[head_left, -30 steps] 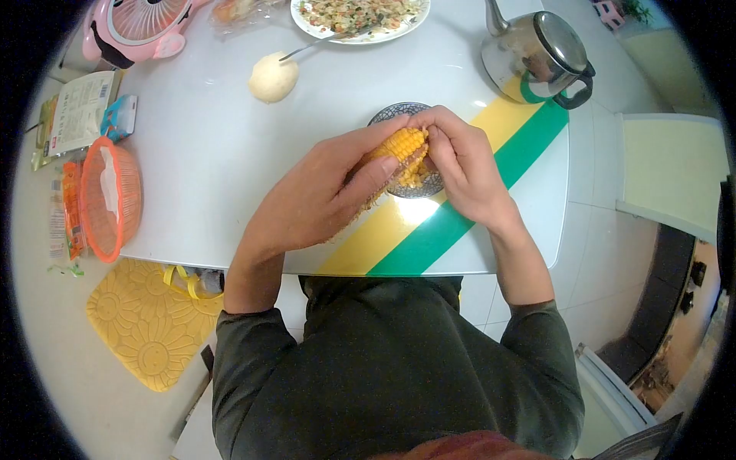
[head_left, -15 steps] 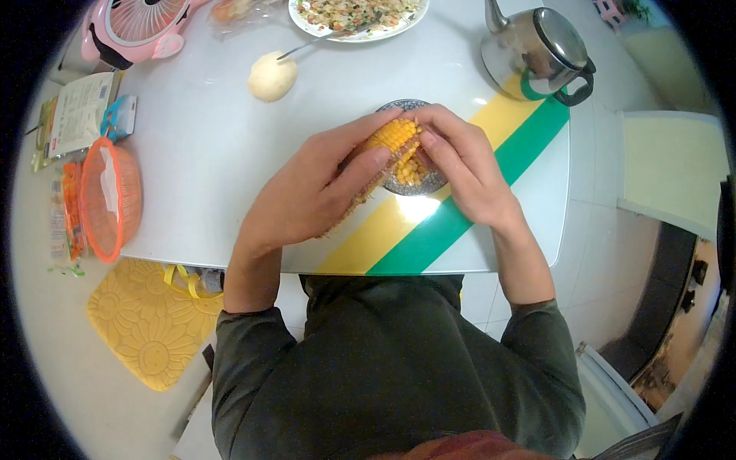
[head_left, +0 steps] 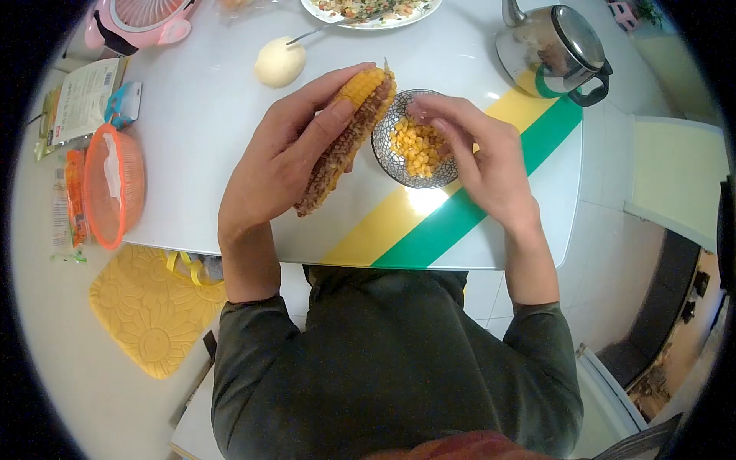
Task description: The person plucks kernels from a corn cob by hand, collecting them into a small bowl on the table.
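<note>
My left hand (head_left: 277,157) is closed around a corn cob (head_left: 346,147), which it holds tilted just left of the bowl. A bare, brownish strip without kernels runs along the cob's near side, while yellow kernels still cover its upper left. Loose corn kernels (head_left: 415,147) lie in a small patterned bowl (head_left: 387,162). Over the bowl's right side hovers my right hand (head_left: 491,157), its fingers stretched forward and the thumb apart from them, with nothing visible between. The hand hides part of the bowl's right rim.
A pale round bun-like ball (head_left: 280,63) lies behind the cob. At the back stand a plate of chopped food (head_left: 373,23) with a utensil and a metal kettle (head_left: 548,50). An orange basket (head_left: 115,188), packets (head_left: 83,100) and a pink fan (head_left: 146,19) are on the left.
My left hand has moved left with the cob, away from the bowl, uncovering the kernels. My right hand has come off the cob and now hangs over the bowl. The view has shifted slightly.
</note>
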{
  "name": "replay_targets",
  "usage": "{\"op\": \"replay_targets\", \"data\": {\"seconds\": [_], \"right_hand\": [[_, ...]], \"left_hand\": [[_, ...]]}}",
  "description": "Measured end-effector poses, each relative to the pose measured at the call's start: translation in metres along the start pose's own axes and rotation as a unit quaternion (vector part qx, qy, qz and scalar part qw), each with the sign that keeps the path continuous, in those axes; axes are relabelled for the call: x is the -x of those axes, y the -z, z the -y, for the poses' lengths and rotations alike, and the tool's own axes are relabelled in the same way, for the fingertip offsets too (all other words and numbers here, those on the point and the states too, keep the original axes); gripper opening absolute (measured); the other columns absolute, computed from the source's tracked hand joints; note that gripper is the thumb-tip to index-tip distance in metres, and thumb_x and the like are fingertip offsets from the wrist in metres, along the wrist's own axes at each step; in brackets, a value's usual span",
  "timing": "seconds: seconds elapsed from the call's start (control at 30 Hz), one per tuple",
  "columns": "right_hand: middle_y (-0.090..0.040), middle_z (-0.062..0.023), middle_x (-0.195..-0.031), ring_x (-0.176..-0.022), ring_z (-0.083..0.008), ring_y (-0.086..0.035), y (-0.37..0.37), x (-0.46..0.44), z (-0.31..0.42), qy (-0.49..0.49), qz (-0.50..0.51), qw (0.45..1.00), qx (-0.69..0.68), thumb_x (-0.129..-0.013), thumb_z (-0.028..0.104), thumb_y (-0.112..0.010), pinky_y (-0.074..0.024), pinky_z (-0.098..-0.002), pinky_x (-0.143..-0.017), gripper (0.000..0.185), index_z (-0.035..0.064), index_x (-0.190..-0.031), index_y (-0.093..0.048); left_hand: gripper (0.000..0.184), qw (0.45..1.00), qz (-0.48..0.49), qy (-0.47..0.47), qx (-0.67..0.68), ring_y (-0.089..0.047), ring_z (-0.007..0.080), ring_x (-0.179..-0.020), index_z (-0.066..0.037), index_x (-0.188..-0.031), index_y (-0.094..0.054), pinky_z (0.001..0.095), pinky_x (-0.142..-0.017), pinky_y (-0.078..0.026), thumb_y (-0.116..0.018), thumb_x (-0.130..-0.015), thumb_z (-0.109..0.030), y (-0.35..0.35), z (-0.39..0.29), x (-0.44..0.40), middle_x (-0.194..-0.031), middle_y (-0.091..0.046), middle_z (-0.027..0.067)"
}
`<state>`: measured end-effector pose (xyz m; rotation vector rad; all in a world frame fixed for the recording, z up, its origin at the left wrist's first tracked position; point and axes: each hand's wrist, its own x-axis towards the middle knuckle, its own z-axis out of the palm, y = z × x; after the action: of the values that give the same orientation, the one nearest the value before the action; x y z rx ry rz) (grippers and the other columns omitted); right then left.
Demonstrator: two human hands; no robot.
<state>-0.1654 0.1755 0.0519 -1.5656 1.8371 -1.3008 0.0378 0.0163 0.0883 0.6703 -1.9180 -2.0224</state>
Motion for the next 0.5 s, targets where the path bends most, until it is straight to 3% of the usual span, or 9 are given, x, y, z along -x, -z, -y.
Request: {"op": "replay_targets", "data": {"seconds": [0.2,0.3,0.5], "right_hand": [[-0.078,-0.0109,-0.104,-0.094,-0.0276,-0.075,-0.0012,0.0016,-0.0065,0.032,0.002,0.999,0.028,-0.092,0.009,-0.078,-0.0602,-0.0374,-0.079,0.022,0.0073,-0.113,-0.078],[-0.076,-0.0079,-0.100,-0.092,-0.0263,-0.072,-0.0072,-0.0067,-0.0031,0.135,-0.025,0.986,0.099,-0.090,0.012,-0.080,-0.0593,-0.0363,-0.077,0.020,0.0086,-0.110,-0.080],[-0.073,-0.0042,-0.094,-0.088,-0.0256,-0.068,-0.0035,-0.0012,-0.0028,0.128,0.033,0.977,0.167,-0.087,0.010,-0.081,-0.0577,-0.0369,-0.076,0.016,0.0103,-0.103,-0.081]], "left_hand": [[0.044,1.000,-0.014,-0.015,-0.014,-0.064,0.0102,-0.083,-0.002,-0.152,-0.058,0.0252,-0.072,-0.054,-0.054,-0.114,-0.025,-0.0037,0.0032,-0.0018,-0.109,-0.072,0.0075],[0.046,1.000,-0.013,-0.005,-0.021,-0.065,0.0130,-0.078,-0.002,-0.153,-0.057,0.0256,-0.068,-0.054,-0.052,-0.113,-0.023,-0.0048,0.0006,-0.0020,-0.108,-0.073,0.0117],[0.047,1.000,0.001,-0.007,0.015,-0.068,0.0152,-0.077,-0.002,-0.154,-0.054,0.0280,-0.063,-0.057,-0.050,-0.114,-0.025,0.0024,0.0089,-0.0067,-0.108,-0.074,0.0135]]}}
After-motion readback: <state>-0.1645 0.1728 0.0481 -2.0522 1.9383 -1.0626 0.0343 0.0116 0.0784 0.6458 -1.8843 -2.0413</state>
